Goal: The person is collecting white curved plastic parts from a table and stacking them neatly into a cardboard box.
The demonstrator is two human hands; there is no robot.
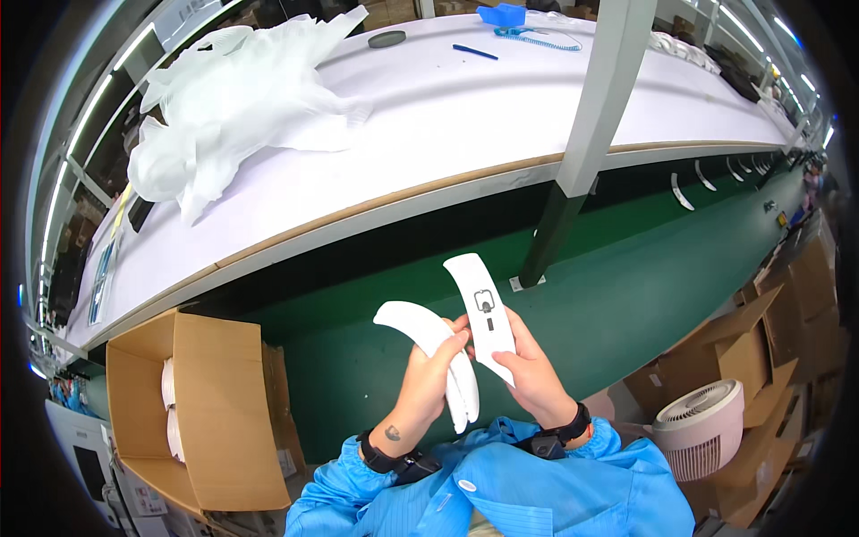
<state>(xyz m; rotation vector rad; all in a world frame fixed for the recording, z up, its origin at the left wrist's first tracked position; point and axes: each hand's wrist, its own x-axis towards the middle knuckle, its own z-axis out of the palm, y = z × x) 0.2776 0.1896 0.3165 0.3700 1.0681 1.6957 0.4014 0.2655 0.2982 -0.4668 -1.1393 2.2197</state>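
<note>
Curved white pieces [414,322] held above the green belt [626,313].
Left hand [426,379] closed around plain pieces, count unclear; right hand [540,374] grips one dark-marked piece [469,276]. Beyond the belt: one white worktop [465,112], one crumpled sheet [242,94]. Left of the belt: one open box [224,407]. Right: one fan [702,425].

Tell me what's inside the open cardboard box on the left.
White pieces show inside the cardboard box; its right-hand flap covers the rest of the inside.
</note>
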